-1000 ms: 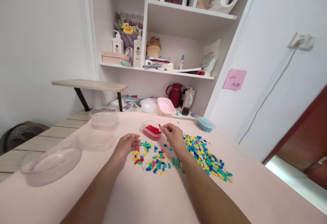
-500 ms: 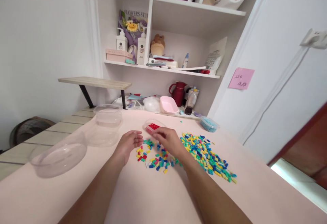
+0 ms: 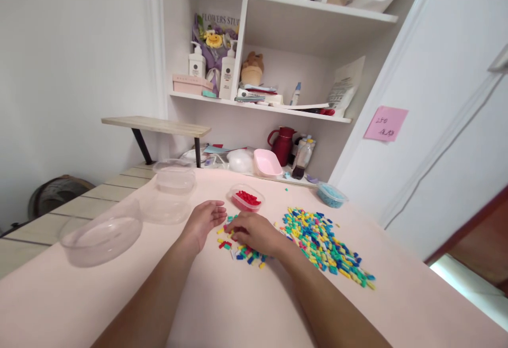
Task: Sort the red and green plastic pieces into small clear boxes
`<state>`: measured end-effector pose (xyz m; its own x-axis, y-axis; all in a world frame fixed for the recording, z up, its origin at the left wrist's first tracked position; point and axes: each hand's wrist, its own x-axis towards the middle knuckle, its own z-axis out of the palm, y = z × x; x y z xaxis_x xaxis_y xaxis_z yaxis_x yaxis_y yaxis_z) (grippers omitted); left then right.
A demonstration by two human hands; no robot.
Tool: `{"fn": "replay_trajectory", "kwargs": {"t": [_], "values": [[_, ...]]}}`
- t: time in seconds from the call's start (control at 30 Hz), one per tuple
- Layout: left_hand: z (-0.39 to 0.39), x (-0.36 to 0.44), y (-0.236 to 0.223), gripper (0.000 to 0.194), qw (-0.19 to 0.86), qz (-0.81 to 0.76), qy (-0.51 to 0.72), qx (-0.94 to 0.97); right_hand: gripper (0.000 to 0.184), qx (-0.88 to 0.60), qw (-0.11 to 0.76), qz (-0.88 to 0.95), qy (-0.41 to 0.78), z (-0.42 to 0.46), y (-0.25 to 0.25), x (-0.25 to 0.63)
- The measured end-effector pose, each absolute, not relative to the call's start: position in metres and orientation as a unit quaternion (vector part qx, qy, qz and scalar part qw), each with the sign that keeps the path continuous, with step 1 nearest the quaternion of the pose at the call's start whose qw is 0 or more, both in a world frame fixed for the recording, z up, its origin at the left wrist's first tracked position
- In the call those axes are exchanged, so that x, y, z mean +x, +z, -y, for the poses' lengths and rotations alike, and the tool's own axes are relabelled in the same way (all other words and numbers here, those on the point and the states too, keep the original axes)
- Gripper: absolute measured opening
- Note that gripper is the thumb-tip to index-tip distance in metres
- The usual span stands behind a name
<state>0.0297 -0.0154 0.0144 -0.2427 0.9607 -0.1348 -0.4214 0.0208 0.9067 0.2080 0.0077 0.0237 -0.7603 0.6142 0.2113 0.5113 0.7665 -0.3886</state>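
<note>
My left hand [image 3: 205, 225] is held just above the table, left of a small pile of mixed coloured pieces. Its fingers are stretched out and nothing is in it. My right hand [image 3: 256, 232] reaches over that small pile [image 3: 250, 254] with bent fingers, thumb and forefinger apart, and hides part of it. No piece shows between its fingertips. Behind both hands stands a clear tub [image 3: 259, 201] with small red pieces [image 3: 248, 197] inside. A larger mixed pile [image 3: 317, 237] in yellow, blue, green and white spreads to the right of my right hand.
Clear plastic containers [image 3: 103, 237] stand on the left of the pink table [image 3: 222, 305]. A tub of light blue pieces [image 3: 332, 195] sits at the back right. At the back are a pink tray [image 3: 267, 163], a red jug [image 3: 282, 146] and a bottle [image 3: 302, 158].
My right hand has moved from the tub of red pieces toward me, down to the small pile. My left hand stays beside the pile. The view has shifted slightly.
</note>
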Motion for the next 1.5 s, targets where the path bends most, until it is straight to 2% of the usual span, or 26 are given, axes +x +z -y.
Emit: {"fn": "replay_trajectory", "kwargs": {"t": [0.47, 0.67, 0.93, 1.13, 1.27, 1.5], "values": [[0.018, 0.030, 0.018, 0.014, 0.540, -0.473, 0.632, 0.291, 0.029, -0.404, 0.178, 0.889, 0.123, -0.014, 0.028, 0.219], [0.019, 0.031, 0.019, 0.016, 0.538, -0.476, 0.633, 0.287, 0.023, -0.444, 0.169, 0.871, 0.129, -0.014, 0.029, 0.220], [0.019, 0.032, 0.019, 0.017, 0.535, -0.476, 0.637, 0.286, 0.022, -0.415, 0.174, 0.881, 0.144, -0.016, 0.022, 0.217], [0.018, 0.031, 0.019, 0.016, 0.539, -0.474, 0.636, 0.285, 0.015, -0.416, 0.183, 0.879, 0.143, -0.016, 0.023, 0.216], [0.018, 0.031, 0.017, 0.017, 0.541, -0.472, 0.635, 0.284, 0.023, -0.425, 0.173, 0.877, 0.145, -0.013, 0.023, 0.216], [0.015, 0.030, 0.015, 0.017, 0.542, -0.470, 0.638, 0.279, 0.015, -0.421, 0.161, 0.879, 0.155, -0.014, 0.022, 0.215]]}}
